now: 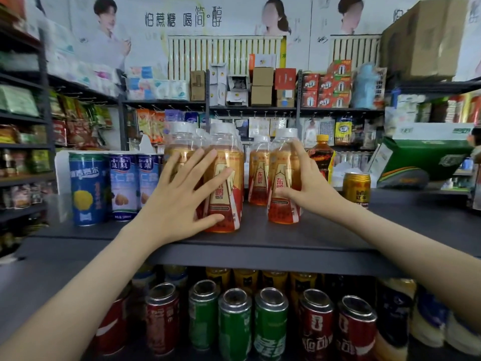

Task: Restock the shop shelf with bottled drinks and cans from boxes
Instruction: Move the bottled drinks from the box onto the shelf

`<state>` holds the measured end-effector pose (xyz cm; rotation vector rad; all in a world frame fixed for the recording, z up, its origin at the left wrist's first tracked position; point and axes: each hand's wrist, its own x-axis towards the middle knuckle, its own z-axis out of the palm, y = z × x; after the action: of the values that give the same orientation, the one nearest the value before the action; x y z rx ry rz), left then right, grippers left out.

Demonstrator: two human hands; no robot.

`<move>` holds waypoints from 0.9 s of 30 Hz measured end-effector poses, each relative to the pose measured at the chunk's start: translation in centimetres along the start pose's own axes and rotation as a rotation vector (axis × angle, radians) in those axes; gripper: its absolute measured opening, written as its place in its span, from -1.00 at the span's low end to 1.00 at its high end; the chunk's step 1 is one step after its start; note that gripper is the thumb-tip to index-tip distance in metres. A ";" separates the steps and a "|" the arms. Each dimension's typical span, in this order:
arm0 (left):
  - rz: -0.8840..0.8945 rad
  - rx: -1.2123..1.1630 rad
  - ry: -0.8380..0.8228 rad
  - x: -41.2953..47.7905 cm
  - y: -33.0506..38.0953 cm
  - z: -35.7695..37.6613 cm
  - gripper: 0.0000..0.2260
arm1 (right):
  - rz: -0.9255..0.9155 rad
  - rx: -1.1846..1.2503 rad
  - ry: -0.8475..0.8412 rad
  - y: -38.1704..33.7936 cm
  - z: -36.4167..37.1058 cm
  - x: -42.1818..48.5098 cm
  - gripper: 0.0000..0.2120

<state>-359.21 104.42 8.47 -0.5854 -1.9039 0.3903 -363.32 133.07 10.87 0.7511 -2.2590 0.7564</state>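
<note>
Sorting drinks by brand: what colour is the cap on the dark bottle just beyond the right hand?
The cap is yellow-orange, clearest in the head view.

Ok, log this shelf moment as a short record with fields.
left hand: fingers spread flat against the bottle cluster
right hand: holds the front right bottle
shelf: bottles upright
left of bottles: blue cans
right of bottles: gold can
lower shelf: red and green cans
</note>
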 end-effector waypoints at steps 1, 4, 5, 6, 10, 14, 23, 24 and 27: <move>0.002 -0.004 -0.003 0.0 -0.1 0.1 -0.32 | -0.003 0.031 -0.039 0.2 0.1 0.5 -0.01; 0.011 -0.025 -0.003 0.1 -0.2 0.3 -0.32 | 0.043 0.120 -0.137 0.4 0.7 1.8 0.01; 0.013 -0.035 0.002 0.1 -0.2 0.3 -0.32 | 0.051 0.121 -0.150 0.4 1.1 2.2 0.02; 0.013 -0.045 0.009 0.1 -0.2 0.4 -0.32 | 0.053 0.100 -0.154 0.3 1.5 2.6 0.03; -0.003 -0.041 0.031 -0.1 -0.3 0.5 -0.33 | 0.074 -0.003 -0.193 -0.1 2.9 4.1 0.02; 0.011 -0.039 0.031 -0.2 -0.7 0.7 -0.33 | 0.138 0.005 -0.191 -0.3 3.9 4.9 0.00; 0.027 -0.054 0.054 -0.2 -1.0 1.6 -0.32 | 0.176 -0.127 -0.136 -0.3 6.8 4.2 0.14; 0.028 -0.057 0.059 -0.2 -1.0 1.7 -0.32 | 0.175 -0.125 -0.136 -0.3 6.8 4.3 0.14; 0.029 -0.070 0.071 -0.2 -1.0 1.7 -0.32 | 0.189 -0.143 -0.139 -0.5 6.9 4.2 0.14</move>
<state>-360.98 103.44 8.18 -0.6651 -1.8483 0.3180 -368.34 126.80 9.62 0.5436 -2.5058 0.6368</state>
